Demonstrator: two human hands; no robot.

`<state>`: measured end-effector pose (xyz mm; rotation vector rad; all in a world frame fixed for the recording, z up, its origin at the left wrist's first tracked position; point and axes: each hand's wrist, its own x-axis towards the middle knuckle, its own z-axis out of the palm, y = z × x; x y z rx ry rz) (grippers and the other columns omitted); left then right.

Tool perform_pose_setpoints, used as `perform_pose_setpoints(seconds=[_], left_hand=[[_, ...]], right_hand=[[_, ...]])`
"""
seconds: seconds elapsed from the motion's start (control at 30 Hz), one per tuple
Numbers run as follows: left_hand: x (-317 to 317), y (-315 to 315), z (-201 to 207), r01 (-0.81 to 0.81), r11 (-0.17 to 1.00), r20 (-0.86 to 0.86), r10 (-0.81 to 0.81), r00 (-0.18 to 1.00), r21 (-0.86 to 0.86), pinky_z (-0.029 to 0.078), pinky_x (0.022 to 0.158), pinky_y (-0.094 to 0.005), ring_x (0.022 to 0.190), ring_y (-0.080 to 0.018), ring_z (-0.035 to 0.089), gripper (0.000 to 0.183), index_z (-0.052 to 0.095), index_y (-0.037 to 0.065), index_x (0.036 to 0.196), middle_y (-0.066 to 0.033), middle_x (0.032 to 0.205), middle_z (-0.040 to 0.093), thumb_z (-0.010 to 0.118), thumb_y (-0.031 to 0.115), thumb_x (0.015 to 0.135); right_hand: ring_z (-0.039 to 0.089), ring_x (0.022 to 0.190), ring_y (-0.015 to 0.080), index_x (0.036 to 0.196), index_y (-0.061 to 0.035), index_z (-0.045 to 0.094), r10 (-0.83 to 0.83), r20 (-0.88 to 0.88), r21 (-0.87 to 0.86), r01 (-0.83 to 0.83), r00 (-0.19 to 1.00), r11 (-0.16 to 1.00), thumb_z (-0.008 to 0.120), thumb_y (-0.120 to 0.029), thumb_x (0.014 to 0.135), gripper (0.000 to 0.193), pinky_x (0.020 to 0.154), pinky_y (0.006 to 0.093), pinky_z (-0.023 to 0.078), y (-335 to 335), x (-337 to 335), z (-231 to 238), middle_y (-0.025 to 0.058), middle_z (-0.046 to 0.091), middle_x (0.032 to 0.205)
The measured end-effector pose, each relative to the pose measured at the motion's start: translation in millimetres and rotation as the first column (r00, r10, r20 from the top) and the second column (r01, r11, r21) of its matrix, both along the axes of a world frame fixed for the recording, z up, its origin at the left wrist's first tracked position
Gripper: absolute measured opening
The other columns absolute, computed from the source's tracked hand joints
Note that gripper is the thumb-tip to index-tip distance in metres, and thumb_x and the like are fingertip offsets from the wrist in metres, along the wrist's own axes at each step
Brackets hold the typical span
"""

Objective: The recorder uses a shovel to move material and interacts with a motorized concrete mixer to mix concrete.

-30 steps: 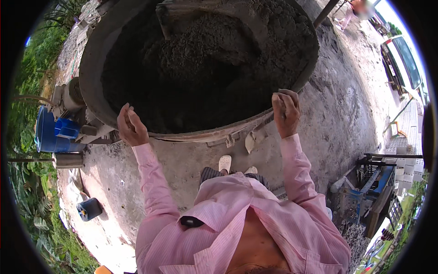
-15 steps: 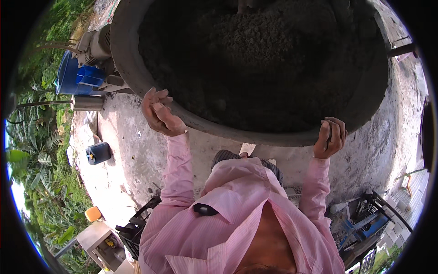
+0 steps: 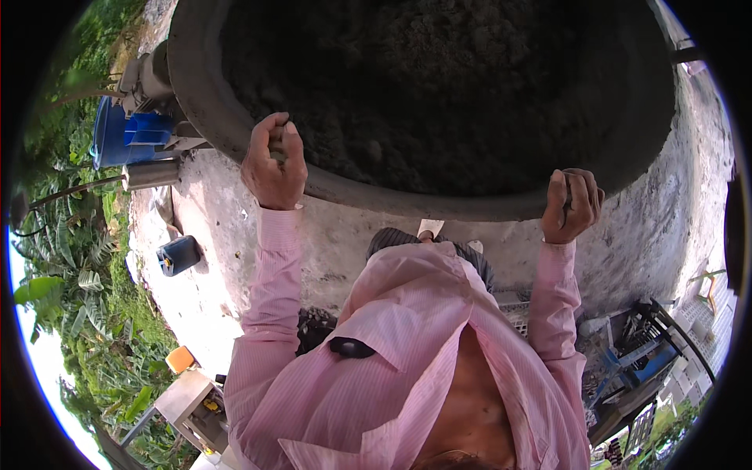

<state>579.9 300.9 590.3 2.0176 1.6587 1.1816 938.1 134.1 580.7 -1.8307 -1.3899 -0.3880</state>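
Observation:
A big round drum (image 3: 368, 202) with a grey, crusted rim fills the top of the view. Inside lies a dark grey, crumbly mix (image 3: 462, 47), deep in shadow. My left hand (image 3: 274, 166) is at the rim's near left side, thumb and forefinger drawn close together; whatever is between them, if anything, is too small to make out. At the near right of the rim, my right hand (image 3: 572, 207) has its fingers curled over the edge and its thumb on the left. Both forearms are in pink striped sleeves.
Left of the drum stand a blue barrel (image 3: 110, 133) and a motor-like housing (image 3: 153, 74). A dark jerrycan (image 3: 178, 255) lies on the pale concrete floor (image 3: 211, 204). Behind me on the right is a cluttered black crate (image 3: 634, 352). Green plants border the left.
My left hand's spread fingers have drawn in toward the thumb. The drum sits higher in the view, and a shaft-like piece at its top has left the picture. My right hand stays at the rim.

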Motion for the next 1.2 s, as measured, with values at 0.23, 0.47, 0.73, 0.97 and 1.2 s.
perform_pose_setpoints(seconds=[0.23,0.47,0.73,0.97,1.2], left_hand=[[50.2,57.1,4.6,0.238,0.61,-0.387,-0.709,0.59,-0.755,0.053,0.082,-0.0377,0.092,-0.0291,0.07,0.046,0.064,0.003,0.121,-0.0173,0.101,0.072,0.065,0.038,0.091],[86.1,82.8,-136.4,0.026,0.382,-0.368,-0.905,0.211,-0.924,0.044,0.104,-0.041,0.122,-0.0373,0.057,0.068,0.06,-0.001,0.126,-0.0237,0.129,0.06,0.069,0.051,0.085],[121.5,60.9,-93.6,0.151,0.046,0.026,-0.896,0.444,-0.987,0.058,0.082,-0.0404,0.1,-0.022,0.064,0.036,0.064,0.004,0.119,-0.0113,0.112,0.067,0.068,0.028,0.092],[197.4,-3.8,3.5,0.671,0.096,0.443,-0.682,0.582,-0.735,0.059,0.077,-0.0318,0.091,-0.0133,0.064,0.032,0.06,0.003,0.12,-0.0039,0.107,0.066,0.064,0.023,0.096],[199.3,-44.1,27.7,0.857,0.144,0.721,-0.482,0.497,-0.495,0.06,0.074,-0.0302,0.09,-0.0151,0.068,0.051,0.044,-0.002,0.136,-0.0081,0.108,0.065,0.067,0.014,0.093]], right_hand=[[0.061,0.064,0.0214,0.066,-0.0094,0.059,-0.007,-0.023,0.075,0.008,1.0,0.997,0.072,-0.017,0.074,0.017,0.064,0.0342,0.041,2.1,2.3,-3.3,0.0032,0.062,0.072],[0.059,0.064,0.0241,0.066,-0.0084,0.058,-0.071,-0.041,0.111,0.075,0.997,0.991,0.071,-0.018,0.073,0.018,0.065,0.0355,0.041,-7.0,0.9,-0.5,0.0055,0.06,0.071],[0.059,0.068,0.0234,0.067,-0.0084,0.061,-0.092,-0.083,-0.082,0.085,0.992,0.993,0.071,-0.027,0.074,0.022,0.069,0.0369,0.039,-8.5,3.1,-1.4,0.0054,0.058,0.071],[0.064,0.091,0.0254,0.11,-0.0104,0.068,0.067,-0.187,-0.277,-0.118,0.98,0.954,0.075,-0.044,0.074,0.049,0.083,0.0393,0.041,-8.6,0.9,30.4,0.008,0.067,0.097],[0.066,0.098,0.0347,0.12,-0.0053,0.065,0.306,-0.306,-0.345,-0.404,0.902,0.847,0.077,-0.016,0.073,0.05,0.089,0.0421,0.051,6.9,-24.2,56.4,0.0146,0.068,0.106]])
